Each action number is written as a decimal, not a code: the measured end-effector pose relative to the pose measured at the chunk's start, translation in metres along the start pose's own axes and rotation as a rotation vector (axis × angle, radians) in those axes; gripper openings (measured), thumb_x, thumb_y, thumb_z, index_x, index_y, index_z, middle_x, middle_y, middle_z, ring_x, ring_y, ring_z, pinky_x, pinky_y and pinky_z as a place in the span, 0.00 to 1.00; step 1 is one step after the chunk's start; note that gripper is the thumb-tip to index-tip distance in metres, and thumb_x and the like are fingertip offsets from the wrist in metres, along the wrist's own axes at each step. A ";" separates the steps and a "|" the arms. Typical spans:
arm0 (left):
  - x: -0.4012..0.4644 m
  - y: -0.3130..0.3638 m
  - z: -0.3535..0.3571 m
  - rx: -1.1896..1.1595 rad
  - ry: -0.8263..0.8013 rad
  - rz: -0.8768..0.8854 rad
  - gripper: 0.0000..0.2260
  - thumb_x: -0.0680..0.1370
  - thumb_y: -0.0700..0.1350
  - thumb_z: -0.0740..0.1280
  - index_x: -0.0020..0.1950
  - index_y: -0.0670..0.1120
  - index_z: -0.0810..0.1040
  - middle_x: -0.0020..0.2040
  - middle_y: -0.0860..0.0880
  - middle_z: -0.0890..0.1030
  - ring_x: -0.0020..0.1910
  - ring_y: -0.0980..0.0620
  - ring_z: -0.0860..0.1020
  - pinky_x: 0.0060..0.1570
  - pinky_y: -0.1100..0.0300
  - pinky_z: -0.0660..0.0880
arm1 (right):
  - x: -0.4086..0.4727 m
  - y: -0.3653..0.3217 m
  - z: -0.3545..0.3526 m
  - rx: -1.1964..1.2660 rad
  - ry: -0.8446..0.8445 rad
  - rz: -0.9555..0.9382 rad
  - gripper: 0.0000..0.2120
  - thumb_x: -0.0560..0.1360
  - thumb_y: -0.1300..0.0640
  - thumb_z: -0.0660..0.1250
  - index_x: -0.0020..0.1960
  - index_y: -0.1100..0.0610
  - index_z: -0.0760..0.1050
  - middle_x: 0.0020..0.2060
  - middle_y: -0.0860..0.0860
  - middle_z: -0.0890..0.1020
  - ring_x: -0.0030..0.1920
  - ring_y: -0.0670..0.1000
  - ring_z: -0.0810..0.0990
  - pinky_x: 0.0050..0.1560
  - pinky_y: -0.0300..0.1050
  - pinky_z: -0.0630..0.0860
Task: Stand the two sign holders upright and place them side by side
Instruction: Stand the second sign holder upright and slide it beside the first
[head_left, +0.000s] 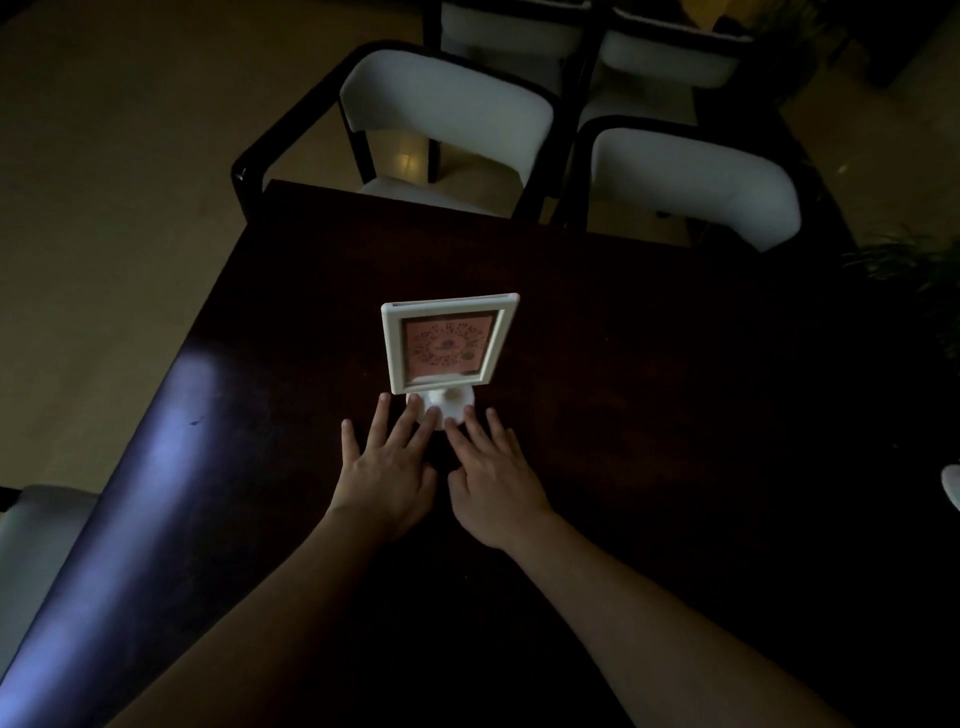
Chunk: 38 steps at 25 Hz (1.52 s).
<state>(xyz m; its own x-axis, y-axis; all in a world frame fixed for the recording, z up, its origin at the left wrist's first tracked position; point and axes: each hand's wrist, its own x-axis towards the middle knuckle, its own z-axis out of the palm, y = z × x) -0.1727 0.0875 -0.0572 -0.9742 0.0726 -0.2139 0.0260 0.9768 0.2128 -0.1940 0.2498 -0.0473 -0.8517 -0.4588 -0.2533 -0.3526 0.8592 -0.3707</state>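
Observation:
One white sign holder (448, 343) stands upright on the dark table (649, 364), its frame holding a pink card with a round code pattern. Its round white base (445, 404) rests on the table top. My left hand (387, 470) lies flat with fingers spread, fingertips touching the base's left and front edge. My right hand (493, 475) lies flat beside it, fingertips touching the base's front right edge. Neither hand grips anything. A second sign holder is not visible; the table's right side is too dark to read.
Two white-cushioned chairs with dark frames (447, 104) (691, 182) stand at the table's far edge, more behind them. A pale chair seat (31, 540) is at the near left. A small white object (951, 486) shows at the right edge. Plant leaves (914, 270) sit at the far right.

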 end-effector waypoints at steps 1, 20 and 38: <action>0.000 0.001 0.000 -0.002 0.000 0.005 0.32 0.77 0.56 0.48 0.79 0.55 0.40 0.80 0.52 0.39 0.75 0.46 0.30 0.70 0.33 0.39 | -0.001 0.000 0.000 0.000 0.004 0.011 0.31 0.80 0.50 0.49 0.81 0.50 0.47 0.81 0.52 0.46 0.79 0.54 0.38 0.77 0.56 0.39; -0.008 0.115 0.022 0.001 -0.063 0.059 0.33 0.78 0.57 0.50 0.79 0.54 0.39 0.79 0.51 0.37 0.74 0.45 0.30 0.70 0.34 0.38 | -0.073 0.083 -0.013 0.032 0.048 0.108 0.31 0.80 0.50 0.52 0.81 0.50 0.48 0.81 0.51 0.46 0.80 0.54 0.38 0.78 0.56 0.41; 0.000 0.315 0.065 0.053 -0.136 0.170 0.33 0.78 0.60 0.49 0.79 0.53 0.38 0.79 0.50 0.36 0.75 0.43 0.31 0.71 0.34 0.40 | -0.184 0.250 -0.041 0.111 0.114 0.215 0.31 0.80 0.50 0.53 0.81 0.49 0.48 0.81 0.51 0.48 0.80 0.55 0.39 0.78 0.57 0.42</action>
<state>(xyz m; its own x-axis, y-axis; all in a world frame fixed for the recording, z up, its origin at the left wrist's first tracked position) -0.1498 0.4080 -0.0522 -0.9155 0.2600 -0.3069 0.2024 0.9572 0.2070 -0.1411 0.5584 -0.0567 -0.9427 -0.2351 -0.2368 -0.1201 0.9012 -0.4165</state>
